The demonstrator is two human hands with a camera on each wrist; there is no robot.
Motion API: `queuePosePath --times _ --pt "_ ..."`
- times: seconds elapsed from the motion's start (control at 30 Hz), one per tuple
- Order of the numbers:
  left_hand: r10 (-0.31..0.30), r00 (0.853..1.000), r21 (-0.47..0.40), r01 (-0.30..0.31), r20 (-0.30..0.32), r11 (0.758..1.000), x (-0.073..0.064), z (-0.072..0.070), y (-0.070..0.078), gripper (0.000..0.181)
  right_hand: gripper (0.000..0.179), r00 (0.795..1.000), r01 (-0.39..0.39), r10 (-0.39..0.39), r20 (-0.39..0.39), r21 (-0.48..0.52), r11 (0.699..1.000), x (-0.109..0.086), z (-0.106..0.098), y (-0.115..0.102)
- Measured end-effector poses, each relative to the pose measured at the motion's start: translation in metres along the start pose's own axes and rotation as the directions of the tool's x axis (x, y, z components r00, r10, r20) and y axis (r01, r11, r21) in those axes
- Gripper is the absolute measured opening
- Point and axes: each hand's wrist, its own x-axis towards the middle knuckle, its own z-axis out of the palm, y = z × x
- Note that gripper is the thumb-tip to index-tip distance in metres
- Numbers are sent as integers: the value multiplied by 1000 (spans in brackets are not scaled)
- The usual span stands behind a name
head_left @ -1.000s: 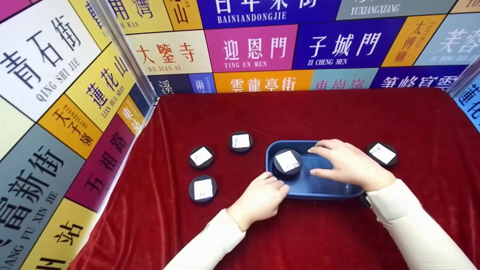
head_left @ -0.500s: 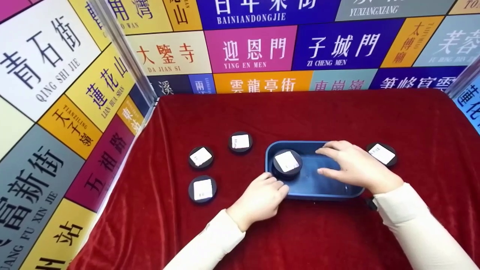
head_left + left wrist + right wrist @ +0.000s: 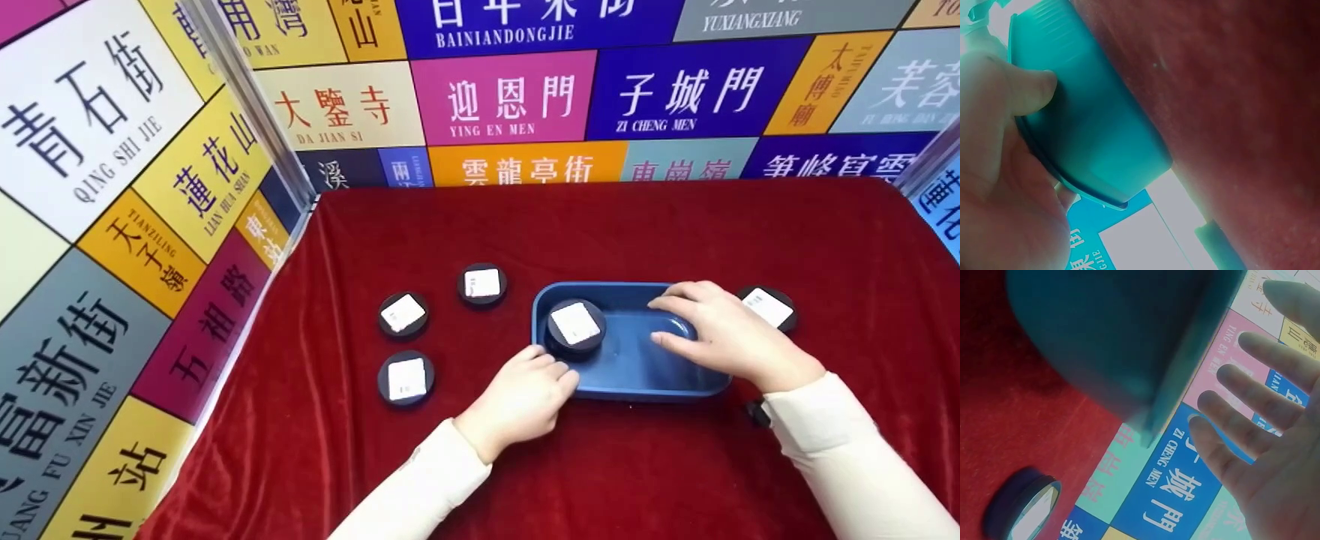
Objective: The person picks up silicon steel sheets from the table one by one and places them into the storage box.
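the left hand [image 3: 521, 397] grips the blue box [image 3: 626, 356] by its near left corner, thumb outside. the right hand [image 3: 739, 341], fingers spread, has hold of nothing above the box's right end. the box sits on the desk [image 3: 600, 232], with a black disc [image 3: 576, 324] inside at its left end. a pull or push at that corner could tilt the box and slide the disc; a swing of the right hand might knock the outer disc [image 3: 768, 306] just beside it.

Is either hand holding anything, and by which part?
The left hand grips the blue tray by its near-left rim, thumb outside; the right hand holds nothing.
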Motion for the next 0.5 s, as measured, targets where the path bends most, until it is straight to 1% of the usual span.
queuePosePath --times 0.23,0.5 --pt "5 1000 -3 -5 -9 1000 0 0 0 5 40 1000 -10 10 -3 -7 1000 -4 1 5" --pt "-3 1000 -7 3 -7 1000 1 0 0 5 39 1000 0 0 -17 -8 1000 -7 1 8"
